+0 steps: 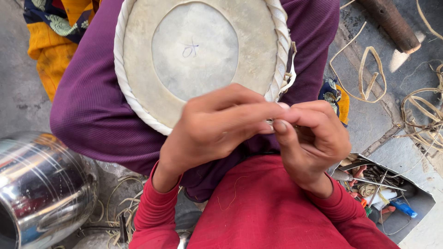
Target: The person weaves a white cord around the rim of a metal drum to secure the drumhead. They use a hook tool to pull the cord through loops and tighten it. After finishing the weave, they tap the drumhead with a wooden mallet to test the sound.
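- So the main thing here is a round drum head of pale rawhide skin with a twisted white braided rim point(203, 50). It sits in the person's lap, propped against purple-trousered legs, face tilted up toward the camera.
- The left hand point(214, 129) is curled in front of the lower edge of the skin, fingers bent in and tips pressed together with the other hand's. It looks pinched shut on something very thin, probably a lace end, but it's too small and blurred to say what.
- The right hand point(314, 140) is closed the same way, thumb up, pinching at the same spot just beside the braid. Can't make out what's between the fingers there either.
- Handling, my guess: the skin looks light and stiff, stretched taut, with a smoother grey circle in the middle. I wouldn't press on that centre, as it looks like the part most easily dented or marked.
- The braided rim is the bit to grab: thick, ropey, grippy, goes all the way round. Two hands on opposite sides looks safest.
- Whatever lace runs through the rim is likely tough but springy, going by the loose tan hide strips point(371, 74) lying coiled on the ground to the right.
- Also around: a shiny steel drum shell point(44, 189) lower left, and an open box of hand tools point(380, 189) lower right.
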